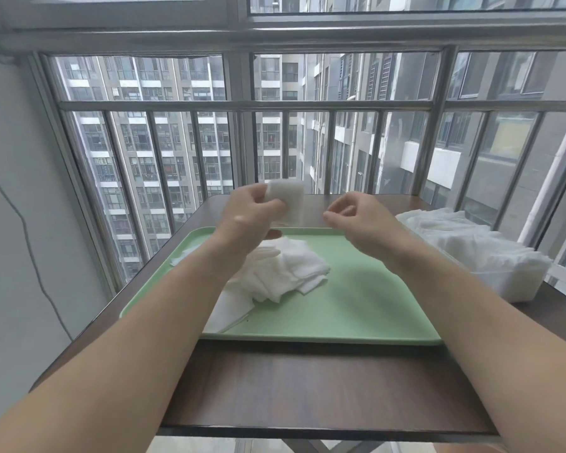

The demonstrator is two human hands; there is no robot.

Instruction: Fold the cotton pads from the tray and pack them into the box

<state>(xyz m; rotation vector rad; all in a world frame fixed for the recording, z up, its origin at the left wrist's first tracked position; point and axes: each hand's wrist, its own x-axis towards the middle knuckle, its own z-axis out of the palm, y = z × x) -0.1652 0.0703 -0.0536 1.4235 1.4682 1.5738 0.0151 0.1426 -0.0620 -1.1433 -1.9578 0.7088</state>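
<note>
Left hand (252, 210) pinches white square cotton pad (286, 199) above pale green plastic tray (356, 299); right hand (356, 220) loosely curled, holding nothing; heap of loose white pads (285, 269) on tray; pad-filled box (490, 256) on dark wooden counter (307, 387).

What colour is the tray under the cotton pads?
Pale green tray, seen from the head camera.
</note>
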